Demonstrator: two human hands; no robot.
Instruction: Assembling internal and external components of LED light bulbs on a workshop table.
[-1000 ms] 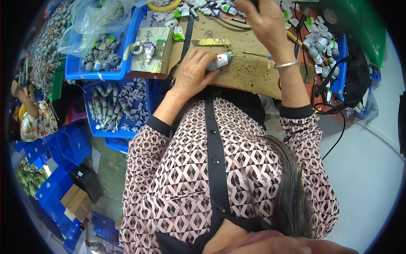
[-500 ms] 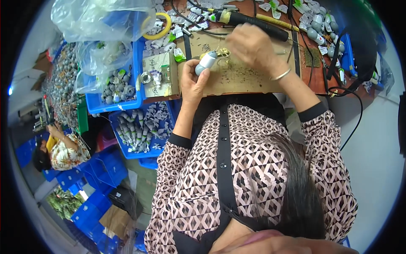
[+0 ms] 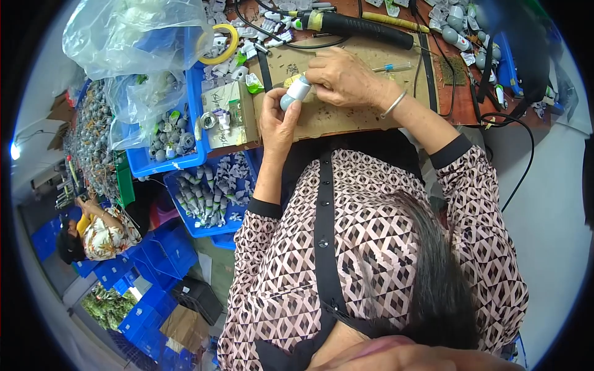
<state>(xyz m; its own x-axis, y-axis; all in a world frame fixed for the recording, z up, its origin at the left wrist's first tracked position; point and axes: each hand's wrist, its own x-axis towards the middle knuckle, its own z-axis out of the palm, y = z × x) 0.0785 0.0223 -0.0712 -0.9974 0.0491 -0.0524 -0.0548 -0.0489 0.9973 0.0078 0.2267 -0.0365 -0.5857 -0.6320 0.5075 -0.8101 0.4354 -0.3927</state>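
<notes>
My left hand (image 3: 279,121) is closed around a small grey-and-white plastic piece (image 3: 299,90), rounded at its lower end and wrapped by a pale sleeve. It is tilted, upper end toward my right hand. My right hand (image 3: 339,76) has its fingers curled together at that upper end. What they pinch is hidden behind the knuckles. Beneath both hands lies a stained cardboard sheet (image 3: 346,120). A clear tool with a blue part (image 3: 391,67) rests on it, to the right of my right hand.
A black-handled tool (image 3: 362,28) with a cord crosses the far bench. A yellow tape roll (image 3: 234,46) and a small box (image 3: 247,117) sit left. Blue bins (image 3: 167,167) hold grey and white parts. Plastic bags (image 3: 133,37) hang over one. Another person (image 3: 102,229) works far left.
My right hand has come left and down to the upper end of the plastic piece, its fingers now curled there. The clear tool with the blue part now shows. The whole view has shifted slightly.
</notes>
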